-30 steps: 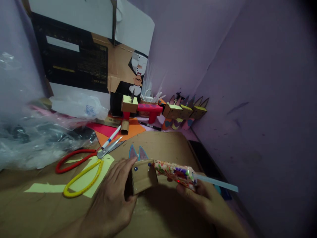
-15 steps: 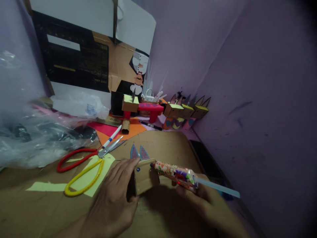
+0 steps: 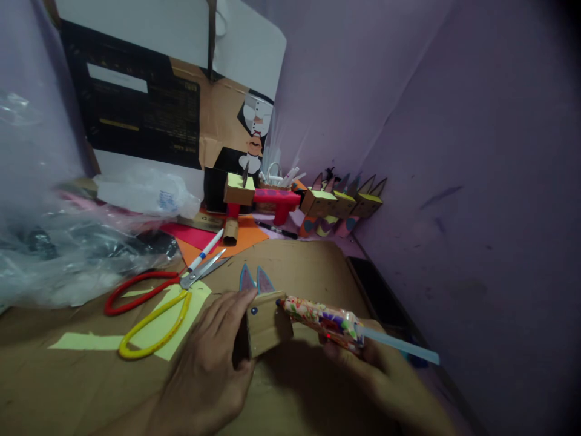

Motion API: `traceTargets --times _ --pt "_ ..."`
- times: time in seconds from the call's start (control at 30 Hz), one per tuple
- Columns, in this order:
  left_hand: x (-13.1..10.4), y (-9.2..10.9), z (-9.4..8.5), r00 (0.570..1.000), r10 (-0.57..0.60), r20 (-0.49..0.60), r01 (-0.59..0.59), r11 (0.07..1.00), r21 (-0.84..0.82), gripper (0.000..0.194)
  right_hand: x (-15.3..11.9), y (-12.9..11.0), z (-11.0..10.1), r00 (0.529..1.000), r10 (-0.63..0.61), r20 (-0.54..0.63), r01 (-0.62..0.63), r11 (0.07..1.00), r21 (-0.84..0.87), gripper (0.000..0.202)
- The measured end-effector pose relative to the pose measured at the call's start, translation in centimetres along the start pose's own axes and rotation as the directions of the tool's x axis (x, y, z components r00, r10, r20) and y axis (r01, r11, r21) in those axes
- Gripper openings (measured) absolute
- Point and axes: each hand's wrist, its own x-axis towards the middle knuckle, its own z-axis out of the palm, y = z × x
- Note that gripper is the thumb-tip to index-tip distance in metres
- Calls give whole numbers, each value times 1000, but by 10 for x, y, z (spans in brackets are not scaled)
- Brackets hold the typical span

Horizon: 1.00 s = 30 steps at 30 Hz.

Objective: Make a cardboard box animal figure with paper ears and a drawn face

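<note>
My left hand (image 3: 213, 357) is closed around the left side of a small cardboard animal head (image 3: 270, 330). Two pointed ears (image 3: 255, 280) with blue edges stand up at its top, and one round dark eye shows on its front face. In my right hand (image 3: 363, 363) is a hot glue gun (image 3: 324, 320) with a floral pattern and a small red light. A pale glue stick (image 3: 402, 345) sticks out of its back end. The gun's dark nozzle meets the upper right corner of the head's front; whether glue is coming out cannot be made out.
Red-and-yellow-handled scissors (image 3: 177, 290) lie partly open over yellow paper (image 3: 158, 333), beside a white marker (image 3: 206, 249). Finished-looking cardboard animals (image 3: 320, 203) stand at the back. Clear plastic bags (image 3: 82, 242) fill the left, and a purple wall (image 3: 476, 212) rises on the right.
</note>
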Motion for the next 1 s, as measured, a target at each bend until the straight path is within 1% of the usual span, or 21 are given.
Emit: traceTargets --times 0.1,0.23,0.4,0.63,0.8,0.87,1.0 --pt "0 0 -1 1000 3 12 -3 1000 -1 78 -1 2 0 1000 3 -7 -4 1000 -20 34" --pt "2 1 -2 1000 1 12 -1 1000 -1 77 -1 4 0 998 15 -60 -19 998 -66 34" --pt "2 0 0 1000 -10 9 10 1000 3 78 -1 2 0 999 11 -36 -13 998 -66 33" --pt "0 -1 1 1000 -3 -13 3 1000 14 77 0 -1 -1 996 -61 -57 55 993 -102 30" --pt "1 0 0 1000 -2 -7 2 1000 8 76 0 0 0 995 -95 -44 88 986 -138 29" --pt "2 1 -1 1000 -6 -3 6 1000 4 76 -1 2 1 992 -110 -54 100 982 -158 31" --pt "2 2 -1 1000 -11 15 11 1000 -2 78 -2 3 2 994 -91 -67 78 982 -170 30"
